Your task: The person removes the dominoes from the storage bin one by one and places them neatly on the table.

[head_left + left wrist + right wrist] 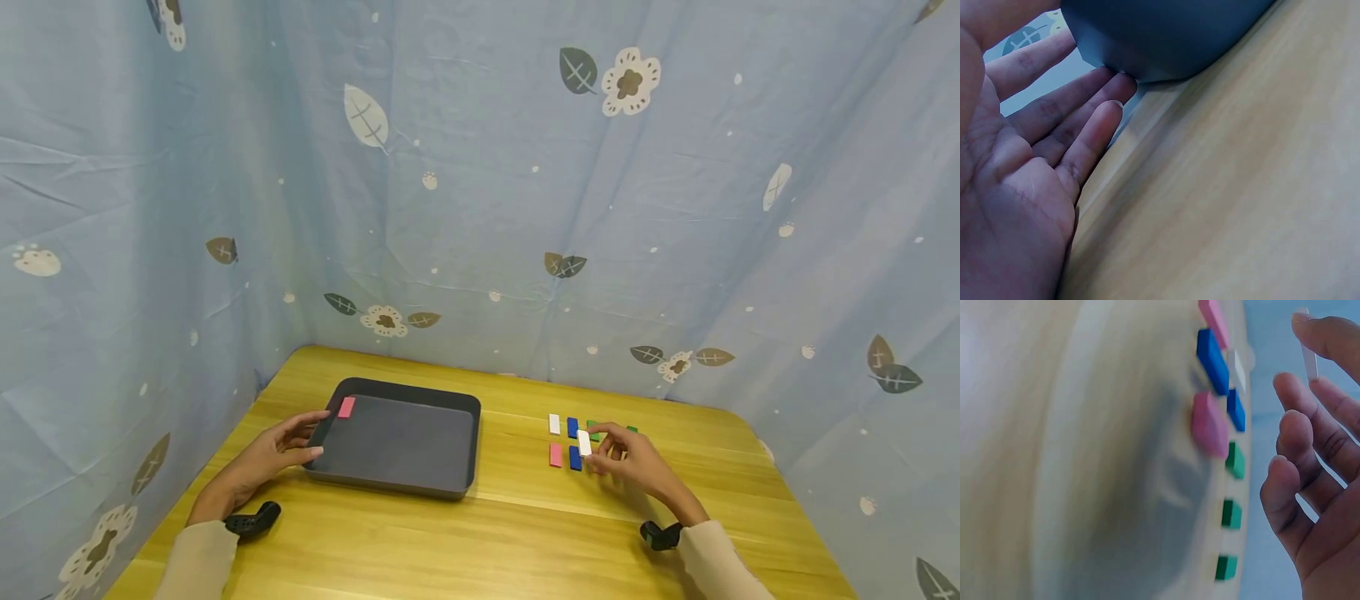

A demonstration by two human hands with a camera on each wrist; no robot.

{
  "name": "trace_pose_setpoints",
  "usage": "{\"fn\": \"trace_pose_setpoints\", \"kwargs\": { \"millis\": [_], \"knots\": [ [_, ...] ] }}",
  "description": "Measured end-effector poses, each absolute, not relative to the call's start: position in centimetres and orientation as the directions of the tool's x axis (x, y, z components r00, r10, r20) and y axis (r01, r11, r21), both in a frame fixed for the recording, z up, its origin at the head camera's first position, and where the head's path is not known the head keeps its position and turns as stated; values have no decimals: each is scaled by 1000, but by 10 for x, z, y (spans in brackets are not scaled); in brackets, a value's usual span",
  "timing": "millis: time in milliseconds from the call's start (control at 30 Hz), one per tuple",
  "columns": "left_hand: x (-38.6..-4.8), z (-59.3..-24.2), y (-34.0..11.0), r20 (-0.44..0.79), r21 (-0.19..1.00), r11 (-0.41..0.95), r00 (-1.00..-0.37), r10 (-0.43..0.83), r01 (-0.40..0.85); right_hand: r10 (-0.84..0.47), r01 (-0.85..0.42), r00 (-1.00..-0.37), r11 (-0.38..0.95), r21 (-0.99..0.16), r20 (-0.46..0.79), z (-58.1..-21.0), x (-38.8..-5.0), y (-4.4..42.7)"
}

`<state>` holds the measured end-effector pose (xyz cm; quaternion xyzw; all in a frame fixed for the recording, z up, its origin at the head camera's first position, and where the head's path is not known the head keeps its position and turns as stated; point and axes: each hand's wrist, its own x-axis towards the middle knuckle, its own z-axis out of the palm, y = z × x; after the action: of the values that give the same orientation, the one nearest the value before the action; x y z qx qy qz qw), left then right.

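Note:
My right hand (630, 458) pinches a white rectangular block (584, 443) between thumb and index finger, lifted above the table. In the right wrist view this block (1310, 356) shows edge-on at the fingertips, and the other fingers are loosely bent. Below it, several small coloured blocks lie in rough rows, among them a blue block (575, 458), a pink block (556, 455) and another white block (554, 424). My left hand (270, 458) rests at the left side of a dark grey tray (465, 479), extended fingers touching its wall. Inside the tray's far left corner lies a pink block (346, 407).
Partly hidden past the right hand are green blocks (1231, 514). A nearer pink block (1210, 425) lies beneath that hand. The wooden table (390, 542) is bounded at the back and sides by a blue patterned curtain (480, 208). Black wrist devices (253, 520) sit on both wrists.

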<state>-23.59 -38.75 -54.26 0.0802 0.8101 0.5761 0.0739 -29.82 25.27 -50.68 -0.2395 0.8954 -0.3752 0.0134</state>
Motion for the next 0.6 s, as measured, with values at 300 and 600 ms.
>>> {"fn": "trace_pose_setpoints", "kwargs": {
  "millis": [300,600],
  "knots": [
    [-235,-542,-390,-40,945,326,-976,213,33,-364,-325,-926,628,-707,102,-519,-285,282],
    [-236,-543,-388,-33,946,321,-976,215,38,-291,-243,-955,665,-707,55,-530,-282,303]
  ]
}}
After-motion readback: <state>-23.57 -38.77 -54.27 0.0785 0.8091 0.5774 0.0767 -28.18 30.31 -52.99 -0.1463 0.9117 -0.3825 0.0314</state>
